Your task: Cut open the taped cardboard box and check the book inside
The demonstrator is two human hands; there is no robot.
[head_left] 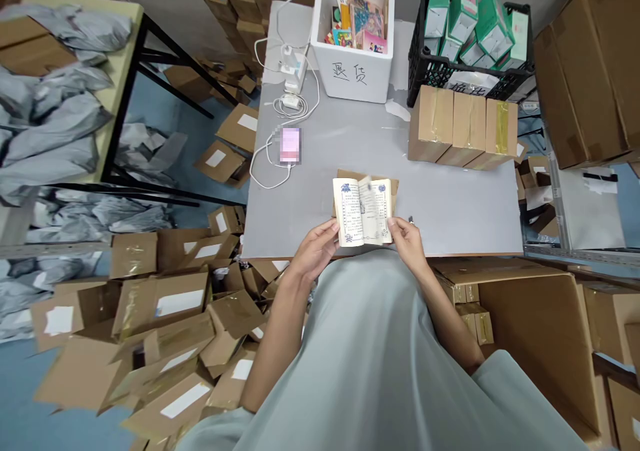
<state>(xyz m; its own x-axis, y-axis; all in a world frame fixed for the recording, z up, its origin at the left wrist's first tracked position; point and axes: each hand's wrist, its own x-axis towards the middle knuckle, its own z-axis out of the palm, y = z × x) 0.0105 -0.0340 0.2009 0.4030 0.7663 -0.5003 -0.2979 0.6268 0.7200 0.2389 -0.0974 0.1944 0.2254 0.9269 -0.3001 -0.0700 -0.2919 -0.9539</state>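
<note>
A small book lies spread between both my hands near the table's front edge, its pages printed with text and blue pictures. My left hand grips its left side, thumb at the page edge. At the lower right corner, my right hand pinches the pages between thumb and fingers. One page near the middle is blurred, as if turning. Behind the book is a flat piece of brown cardboard, partly covered by it. A small dark object, too little to name, shows just beyond my right hand.
On the grey table stand a white foam bin of colourful booklets, a black crate with green boxes, several taped cartons and a phone on a white cable. Opened cartons crowd the floor at left; a large carton stands at right.
</note>
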